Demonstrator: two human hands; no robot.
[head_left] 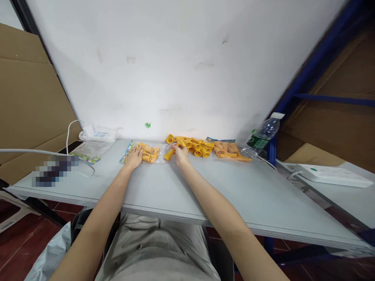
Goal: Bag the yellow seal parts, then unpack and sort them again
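My left hand (pixel 134 157) lies over the left part of a clear plastic bag (pixel 159 157), fingers stretched out on it. Inside that bag are several yellow trumpet-shaped plastic pieces, and its printed header (pixel 126 152) shows beside my hand. At the bag's right end, my right hand (pixel 180 153) is closed on a yellow trumpet-shaped piece (pixel 168 155), whose flared end points down to the left. Just behind and right of this hand is a loose pile of similar yellow pieces (pixel 198 147). Farther right lies another filled bag (pixel 230 150), its coloured header toward the wall.
A tilted plastic bottle (pixel 262 132) stands at the table's right rear. On the left are a phone (pixel 72 147), white cables (pixel 43 151), a flat clear bag (pixel 93 150) and a blurred-out object (pixel 54 171). A white power strip (pixel 331 175) sits on the neighbouring surface.
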